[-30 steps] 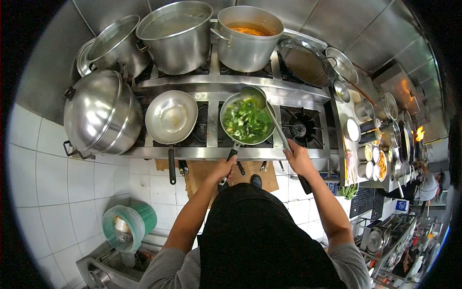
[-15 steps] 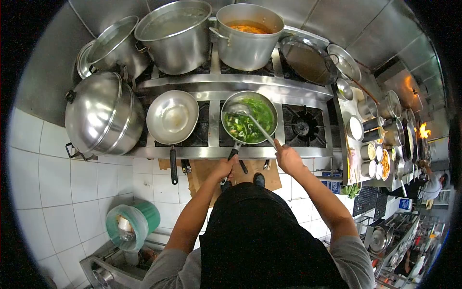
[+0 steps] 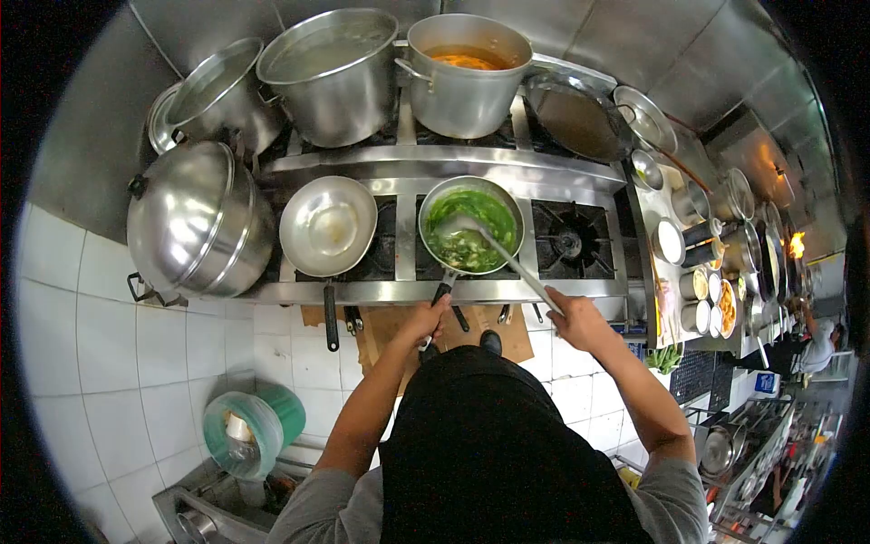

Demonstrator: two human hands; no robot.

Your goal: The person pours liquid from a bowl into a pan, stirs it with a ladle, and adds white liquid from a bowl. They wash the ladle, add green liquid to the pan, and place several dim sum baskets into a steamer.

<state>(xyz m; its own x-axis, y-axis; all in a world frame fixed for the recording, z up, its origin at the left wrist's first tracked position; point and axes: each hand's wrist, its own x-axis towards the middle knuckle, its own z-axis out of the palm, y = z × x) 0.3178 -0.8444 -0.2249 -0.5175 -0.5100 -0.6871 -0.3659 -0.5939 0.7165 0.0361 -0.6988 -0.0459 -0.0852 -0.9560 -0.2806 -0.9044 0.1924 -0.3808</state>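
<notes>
My left hand (image 3: 425,321) is closed around the black handle of a frying pan (image 3: 516,218) that sits on the front burner. Inside the pan lie bright green leafy vegetables (image 3: 476,207), with paler pieces and some liquid near the lower edge. My right hand (image 3: 578,319) grips the far end of a long metal ladle (image 3: 517,263). The ladle's bowl rests among the greens, left of the pan's middle. To the left stands another frying pan (image 3: 328,225) with nothing in it, its black handle pointing toward me.
Large stockpots (image 3: 328,91) line the back burners, one pot (image 3: 469,95) holding orange liquid. A domed steamer (image 3: 195,218) stands at left, and a dark wok (image 3: 580,118) at back right. Containers of ingredients (image 3: 725,308) crowd the right counter; a person (image 3: 820,349) works beyond, near a flame.
The ladle's bowl has moved down and right in the pan, and my right hand has come down and right with it. The greens have shifted. My left hand keeps its hold.
</notes>
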